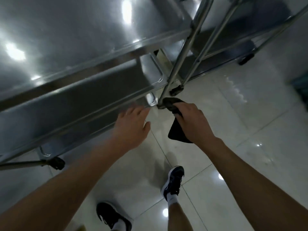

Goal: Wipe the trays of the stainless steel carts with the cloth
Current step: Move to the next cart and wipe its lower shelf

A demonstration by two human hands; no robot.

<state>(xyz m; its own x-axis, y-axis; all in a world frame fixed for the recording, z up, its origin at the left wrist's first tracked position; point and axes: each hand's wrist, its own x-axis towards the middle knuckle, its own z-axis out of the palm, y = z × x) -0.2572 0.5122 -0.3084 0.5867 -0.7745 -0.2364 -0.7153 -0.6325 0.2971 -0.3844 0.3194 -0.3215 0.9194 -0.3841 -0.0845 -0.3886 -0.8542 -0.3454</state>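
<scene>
A stainless steel cart fills the left of the view, with a shiny top tray [70, 30], a middle tray [75, 90] and a lowest tray [100, 124] below. My right hand [191, 120] grips a dark cloth [176, 130]; the cloth's front end lies bunched against the foot of the cart's corner post [170, 80]. My left hand [131, 125] reaches with straight fingers toward the rim of the lowest tray, near its right corner. Whether it touches the rim is unclear.
A second steel cart [250, 40] stands at the upper right, close against the first. Black caster wheels [57, 162] sit under both carts. The floor is glossy white tile [233, 147]. My two feet in dark shoes [173, 182] stand below the hands.
</scene>
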